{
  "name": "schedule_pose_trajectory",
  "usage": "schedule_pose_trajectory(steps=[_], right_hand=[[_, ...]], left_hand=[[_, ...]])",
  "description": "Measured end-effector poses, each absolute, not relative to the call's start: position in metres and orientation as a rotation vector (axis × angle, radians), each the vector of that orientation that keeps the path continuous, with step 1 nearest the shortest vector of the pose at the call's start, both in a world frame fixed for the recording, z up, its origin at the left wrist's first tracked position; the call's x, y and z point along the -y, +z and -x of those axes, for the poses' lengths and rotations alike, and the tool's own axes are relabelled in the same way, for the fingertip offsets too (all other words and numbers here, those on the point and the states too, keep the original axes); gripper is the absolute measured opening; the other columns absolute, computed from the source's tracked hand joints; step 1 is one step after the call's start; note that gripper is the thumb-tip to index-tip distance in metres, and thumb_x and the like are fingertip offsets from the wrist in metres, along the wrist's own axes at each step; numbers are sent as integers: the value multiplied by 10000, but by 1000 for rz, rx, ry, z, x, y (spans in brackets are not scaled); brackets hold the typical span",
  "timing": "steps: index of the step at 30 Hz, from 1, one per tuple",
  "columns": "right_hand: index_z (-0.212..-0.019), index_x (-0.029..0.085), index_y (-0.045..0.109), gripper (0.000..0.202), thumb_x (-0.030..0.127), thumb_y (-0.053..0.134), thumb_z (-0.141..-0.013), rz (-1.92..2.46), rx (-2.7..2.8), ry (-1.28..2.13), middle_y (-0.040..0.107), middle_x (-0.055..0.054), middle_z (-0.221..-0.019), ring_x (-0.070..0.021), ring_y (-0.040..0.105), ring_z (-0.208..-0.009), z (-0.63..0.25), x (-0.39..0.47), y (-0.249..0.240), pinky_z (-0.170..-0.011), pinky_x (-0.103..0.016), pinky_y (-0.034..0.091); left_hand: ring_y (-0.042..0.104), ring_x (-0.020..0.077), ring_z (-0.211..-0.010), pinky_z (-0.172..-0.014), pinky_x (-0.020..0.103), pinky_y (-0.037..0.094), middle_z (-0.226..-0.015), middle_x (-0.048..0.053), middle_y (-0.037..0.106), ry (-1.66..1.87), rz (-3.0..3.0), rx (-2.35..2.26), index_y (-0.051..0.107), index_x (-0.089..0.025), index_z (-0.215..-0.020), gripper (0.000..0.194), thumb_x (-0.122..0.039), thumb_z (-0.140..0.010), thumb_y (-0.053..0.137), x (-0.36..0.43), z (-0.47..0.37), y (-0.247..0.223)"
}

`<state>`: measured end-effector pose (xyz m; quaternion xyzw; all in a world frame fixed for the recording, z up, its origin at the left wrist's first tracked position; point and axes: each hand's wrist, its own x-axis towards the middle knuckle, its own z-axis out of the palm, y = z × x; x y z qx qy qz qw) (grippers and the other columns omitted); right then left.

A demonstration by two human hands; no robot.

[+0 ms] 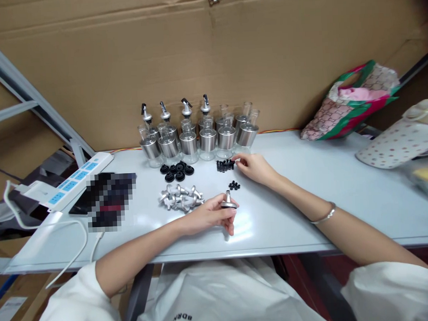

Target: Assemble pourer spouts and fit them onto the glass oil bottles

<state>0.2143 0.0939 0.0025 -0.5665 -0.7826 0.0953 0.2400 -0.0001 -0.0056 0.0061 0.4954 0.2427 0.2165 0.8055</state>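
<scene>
Near the table's front edge, my left hand (pixel 214 215) is closed on a silver pourer top (pixel 228 204) with a black rim, its narrow stem pointing up. My right hand (pixel 253 168) reaches to a small pile of black tube-like parts (pixel 224 166), thumb and index finger close together at its right end; whether a part is between them is too small to tell. Small black rings (pixel 234 184) lie between my hands. Left of these are several black discs (pixel 179 171) and, nearer me, a heap of silver and clear pourer pieces (pixel 180 198).
Glass bottles with metal sleeves (pixel 208 141) stand in rows at the back, several with pourers. A power strip (pixel 80 180) and blurred dark object (pixel 111 203) lie left. A patterned bag (pixel 334 108) and dotted container (pixel 394 141) are right.
</scene>
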Motion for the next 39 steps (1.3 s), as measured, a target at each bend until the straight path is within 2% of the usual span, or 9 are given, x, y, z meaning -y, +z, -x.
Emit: schedule_pose_trajectory(steps=[3, 9, 16, 27, 32, 39], right_hand=[[-1001, 149, 683, 271, 179, 497, -807, 1514, 2169, 198, 660, -58, -750, -181, 566, -626, -224, -95, -1, -673, -293, 436], [-1108, 135, 621, 343, 184, 525, -782, 1363, 2221, 146, 612, -95, -913, -190, 571, -711, -229, -104, -12, -735, -317, 480], [-1041, 181, 676, 269, 194, 497, -840, 1198, 2371, 157, 575, -44, -765, -157, 541, -633, -227, -100, -10, -676, -278, 465], [-1051, 164, 688, 273, 220, 484, -879, 1139, 2466, 150, 631, -84, -834, -185, 598, -702, -225, -96, -8, -696, -305, 506], [-1077, 159, 671, 285, 243, 475, -889, 1104, 2478, 135, 614, -106, -895, -222, 609, -809, -224, -95, -9, -764, -354, 524], [-1156, 135, 640, 344, 282, 459, -903, 1044, 2512, 104, 567, -124, -889, -243, 568, -812, -218, -89, -3, -764, -400, 515]], left_hand=[[611, 114, -581, -628, 286, 449, -685, -43, 535, 463, -1054, -519, 475, -163, -973, 408, -412, -745, 705, 5, 0, 7], [610, 114, -577, -620, 282, 446, -682, -45, 533, 471, -1042, -518, 483, -166, -976, 393, -394, -746, 707, 6, 0, 7], [602, 120, -578, -640, 290, 446, -639, -37, 556, 467, -1044, -515, 490, -161, -982, 416, -399, -731, 722, 6, 0, 8], [604, 119, -578, -636, 287, 446, -644, -35, 558, 455, -1054, -518, 494, -163, -981, 425, -411, -725, 724, 6, 0, 8], [604, 118, -582, -638, 285, 447, -651, -35, 555, 452, -1062, -523, 494, -162, -982, 420, -411, -730, 721, 6, 0, 8], [605, 120, -581, -632, 286, 443, -657, -36, 544, 448, -1058, -512, 486, -162, -990, 413, -402, -741, 713, 6, 0, 7]])
